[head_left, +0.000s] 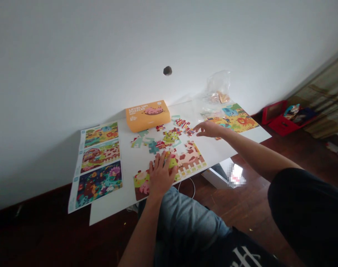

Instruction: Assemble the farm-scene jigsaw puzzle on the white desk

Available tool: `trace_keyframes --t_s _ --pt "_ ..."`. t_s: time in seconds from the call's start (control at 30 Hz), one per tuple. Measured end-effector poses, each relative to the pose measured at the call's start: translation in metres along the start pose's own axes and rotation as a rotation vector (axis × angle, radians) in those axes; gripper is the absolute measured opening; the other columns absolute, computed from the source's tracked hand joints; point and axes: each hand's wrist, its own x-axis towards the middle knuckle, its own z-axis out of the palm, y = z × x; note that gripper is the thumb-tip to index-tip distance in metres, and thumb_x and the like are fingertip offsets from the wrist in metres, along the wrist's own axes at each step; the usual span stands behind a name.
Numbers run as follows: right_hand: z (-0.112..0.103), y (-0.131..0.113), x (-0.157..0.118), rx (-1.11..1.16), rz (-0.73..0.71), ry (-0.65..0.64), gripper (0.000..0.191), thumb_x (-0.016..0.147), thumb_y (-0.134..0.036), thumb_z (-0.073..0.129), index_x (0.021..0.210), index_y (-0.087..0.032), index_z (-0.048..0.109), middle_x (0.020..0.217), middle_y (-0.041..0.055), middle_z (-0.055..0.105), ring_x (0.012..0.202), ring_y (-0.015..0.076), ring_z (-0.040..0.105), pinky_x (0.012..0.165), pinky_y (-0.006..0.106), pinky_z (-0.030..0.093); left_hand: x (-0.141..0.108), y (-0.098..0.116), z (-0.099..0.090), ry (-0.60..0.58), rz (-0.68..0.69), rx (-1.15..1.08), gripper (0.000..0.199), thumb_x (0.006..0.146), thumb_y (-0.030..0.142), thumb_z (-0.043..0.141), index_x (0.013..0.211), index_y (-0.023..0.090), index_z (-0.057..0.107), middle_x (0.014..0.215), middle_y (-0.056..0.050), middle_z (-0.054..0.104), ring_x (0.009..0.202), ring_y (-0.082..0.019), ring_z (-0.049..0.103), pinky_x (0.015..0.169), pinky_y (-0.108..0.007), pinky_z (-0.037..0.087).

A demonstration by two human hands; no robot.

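Note:
My left hand (161, 173) lies flat with its fingers spread on the partly joined farm puzzle (189, 157) at the table's near edge, covering part of it. My right hand (209, 129) is over the right side of the loose pieces, its fingers bent and a little apart, with the fingertips beside a red and blue piece (189, 131). No piece shows between those fingers. Loose green and yellow pieces (171, 137) and teal pieces (154, 147) are scattered behind the farm puzzle. A joined animal puzzle (241, 120) lies at the right, behind my right forearm.
An orange puzzle box (148, 116) stands at the back of the white table (107, 209). A picture sheet (100, 159) overhangs the left edge. Clear plastic bags (216, 94) lean against the wall. A red open box (282, 124) sits on the floor at right.

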Motion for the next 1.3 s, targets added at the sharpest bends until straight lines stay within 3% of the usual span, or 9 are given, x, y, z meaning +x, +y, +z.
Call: trace_keyframes --t_s 0.17,0.4,0.57,0.7,0.77,0.83,1.0,1.1,1.3 --pt "0.028 0.028 -0.030 -0.029 0.125 0.011 0.041 0.080 -0.034 0.073 0.119 -0.022 0.068 0.107 0.0080 0.065 0.078 0.0158 0.062 0.077 0.029 0.046 0.001 -0.003 0.004 -0.012 -0.007 -0.026 0.056 0.090 0.039 0.052 0.145 0.029 0.045 0.157 -0.004 0.033 0.146 -0.033 0.027 0.117 -0.057 0.021" --pt "0.044 0.023 -0.018 -0.100 0.245 0.011 0.059 0.085 -0.050 0.064 0.140 -0.033 0.050 0.106 0.0071 0.057 0.086 0.0203 0.060 0.074 0.029 0.043 0.002 -0.007 0.005 -0.012 0.007 -0.059 0.057 0.091 0.041 0.052 0.146 0.029 0.044 0.155 -0.006 0.036 0.146 -0.033 0.026 0.116 -0.059 0.021" --pt "0.056 0.010 -0.015 -0.339 0.122 0.012 0.050 0.099 -0.046 0.036 0.149 -0.043 0.034 0.113 0.0105 0.051 0.093 0.0240 0.057 0.067 0.030 0.040 0.004 -0.009 0.005 -0.018 0.000 -0.082 0.055 0.088 0.041 0.056 0.141 0.029 0.050 0.152 -0.008 0.042 0.142 -0.035 0.031 0.113 -0.059 0.025" --pt "0.052 0.009 -0.014 -0.367 0.048 -0.059 0.051 0.101 -0.043 0.033 0.152 -0.045 0.026 0.116 0.0110 0.049 0.091 0.0228 0.057 0.067 0.030 0.039 0.026 -0.016 0.002 0.039 -0.003 -0.124 0.035 0.086 0.037 0.057 0.119 0.027 0.068 0.136 -0.008 0.059 0.128 -0.034 0.047 0.110 -0.054 0.032" --pt "0.045 0.011 -0.010 -0.362 0.032 -0.110 0.052 0.100 -0.044 0.033 0.152 -0.044 0.025 0.119 0.0109 0.049 0.087 0.0213 0.057 0.068 0.030 0.039 0.044 -0.024 0.001 0.099 0.003 -0.146 0.029 0.089 0.035 0.053 0.109 0.025 0.073 0.125 -0.008 0.064 0.124 -0.032 0.051 0.109 -0.050 0.033" --pt "0.039 0.012 -0.006 -0.360 0.036 -0.144 0.053 0.100 -0.046 0.034 0.152 -0.044 0.026 0.121 0.0104 0.050 0.083 0.0199 0.058 0.068 0.031 0.039 0.065 -0.038 0.000 0.150 -0.049 -0.100 0.033 0.089 0.037 0.053 0.114 0.025 0.071 0.132 -0.008 0.060 0.131 -0.035 0.043 0.110 -0.055 0.029" --pt "0.045 0.007 -0.009 -0.315 0.123 -0.039 0.058 0.096 -0.046 0.041 0.152 -0.037 0.028 0.125 0.0104 0.052 0.086 0.0219 0.059 0.071 0.032 0.041 0.107 -0.091 0.005 0.045 -0.118 -0.093 0.053 0.078 0.055 0.066 0.122 0.027 0.066 0.140 -0.009 0.055 0.140 -0.044 0.027 0.106 -0.070 0.022" --pt "0.055 0.003 -0.015 -0.295 0.163 0.095 0.056 0.097 -0.044 0.037 0.152 -0.032 0.030 0.125 0.0108 0.052 0.093 0.0244 0.057 0.070 0.032 0.041 0.116 -0.120 0.010 -0.018 -0.030 -0.192 0.042 0.079 0.053 0.066 0.112 0.027 0.071 0.134 -0.006 0.062 0.135 -0.035 0.040 0.113 -0.059 0.023" --pt "0.066 0.003 -0.012 -0.291 0.046 0.191 0.049 0.099 -0.036 0.035 0.147 -0.036 0.041 0.124 0.0115 0.047 0.106 0.0262 0.048 0.080 0.035 0.043 0.112 -0.138 0.017 0.155 0.028 -0.317 0.032 0.085 0.045 0.058 0.103 0.022 0.072 0.118 -0.006 0.071 0.121 -0.024 0.056 0.113 -0.043 0.034"
